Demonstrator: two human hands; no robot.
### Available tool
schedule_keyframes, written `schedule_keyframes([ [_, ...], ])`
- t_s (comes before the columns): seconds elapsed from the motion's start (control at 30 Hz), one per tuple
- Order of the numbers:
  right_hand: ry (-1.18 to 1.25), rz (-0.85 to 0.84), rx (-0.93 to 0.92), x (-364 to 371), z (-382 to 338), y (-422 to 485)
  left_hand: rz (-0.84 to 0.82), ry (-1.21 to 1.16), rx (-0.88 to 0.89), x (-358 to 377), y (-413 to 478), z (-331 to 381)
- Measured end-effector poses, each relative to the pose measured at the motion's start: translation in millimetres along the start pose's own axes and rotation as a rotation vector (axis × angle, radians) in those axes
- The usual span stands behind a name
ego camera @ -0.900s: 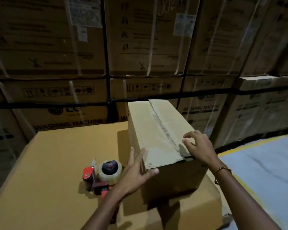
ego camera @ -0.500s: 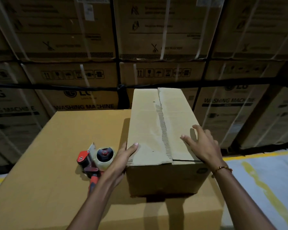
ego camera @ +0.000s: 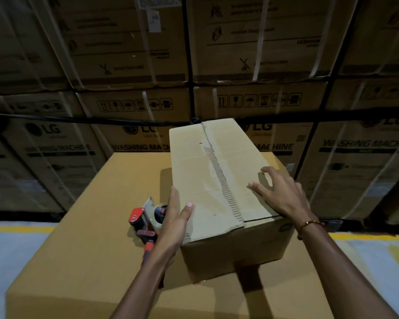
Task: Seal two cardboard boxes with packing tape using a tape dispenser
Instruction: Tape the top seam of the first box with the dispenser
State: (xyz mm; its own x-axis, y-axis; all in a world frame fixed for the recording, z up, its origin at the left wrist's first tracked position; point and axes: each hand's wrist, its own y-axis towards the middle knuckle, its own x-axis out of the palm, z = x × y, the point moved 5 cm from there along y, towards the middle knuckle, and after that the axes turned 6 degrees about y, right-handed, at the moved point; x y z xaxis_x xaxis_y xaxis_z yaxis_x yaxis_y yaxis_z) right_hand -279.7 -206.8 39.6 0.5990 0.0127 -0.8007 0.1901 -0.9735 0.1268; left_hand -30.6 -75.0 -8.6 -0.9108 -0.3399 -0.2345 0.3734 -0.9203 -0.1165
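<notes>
Both hands, left (ego camera: 174,223) and right (ego camera: 283,194), flat on small box (ego camera: 214,180).

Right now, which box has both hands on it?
The small plain box sitting on top of the big flat box. The left hand and right hand both touch it; the printed boxes stacked behind are untouched.

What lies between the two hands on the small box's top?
In the head view, between left hand and right hand lies the small box top with its untaped flap seam.

Small box (ego camera: 219,180) atop large carton (ego camera: 90,238); tape dispenser (ego camera: 148,222) just left.
</notes>
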Motion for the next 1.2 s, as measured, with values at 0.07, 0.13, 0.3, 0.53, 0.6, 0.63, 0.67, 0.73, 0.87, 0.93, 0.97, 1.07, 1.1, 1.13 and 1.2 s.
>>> schedule_keyframes([
  [0.07, -0.03, 0.013, 0.013, 4, -1, 7, -0.022, 0.065, 0.009, -1, 11, 5],
  [0.13, -0.047, 0.035, 0.008, 6, -2, 11, -0.063, 0.137, 0.011, -3, 21, 9],
  [0.3, -0.061, 0.132, -0.078, 11, -13, 11, 0.007, 0.202, 0.008, -45, 38, 6],
  [0.53, 0.316, 0.093, -0.175, 41, -101, -13, 0.181, 0.652, -0.189, -160, 80, -79],
  [0.6, 0.344, 0.059, -0.214, 60, -137, -18, 0.061, 0.706, -0.259, -171, 95, -104],
  [0.63, 0.343, 0.043, -0.227, 70, -154, -19, 0.003, 0.726, -0.258, -173, 100, -111],
  [0.67, 0.327, 0.035, -0.241, 80, -169, -19, -0.048, 0.738, -0.244, -172, 106, -116],
  [0.73, 0.28, 0.03, -0.265, 97, -192, -15, -0.127, 0.773, -0.203, -169, 116, -124],
  [0.87, 0.208, 0.01, -0.251, 124, -213, -12, -0.188, 0.901, -0.109, -164, 130, -133],
  [0.93, 0.151, 0.008, -0.254, 133, -218, -13, -0.186, 0.945, -0.077, -162, 135, -134],
  [0.97, 0.121, 0.009, -0.259, 136, -220, -14, -0.18, 0.964, -0.058, -162, 135, -133],
  [1.07, 0.068, -0.004, -0.263, 147, -226, -17, -0.164, 0.995, 0.02, -161, 140, -131],
  [1.1, 0.068, -0.011, -0.266, 151, -228, -19, -0.166, 0.995, 0.042, -161, 142, -131],
  [1.13, 0.075, -0.021, -0.27, 154, -231, -22, -0.166, 0.995, 0.067, -162, 144, -130],
  [1.2, 0.094, -0.041, -0.279, 159, -237, -30, -0.173, 1.011, 0.109, -165, 148, -129],
])
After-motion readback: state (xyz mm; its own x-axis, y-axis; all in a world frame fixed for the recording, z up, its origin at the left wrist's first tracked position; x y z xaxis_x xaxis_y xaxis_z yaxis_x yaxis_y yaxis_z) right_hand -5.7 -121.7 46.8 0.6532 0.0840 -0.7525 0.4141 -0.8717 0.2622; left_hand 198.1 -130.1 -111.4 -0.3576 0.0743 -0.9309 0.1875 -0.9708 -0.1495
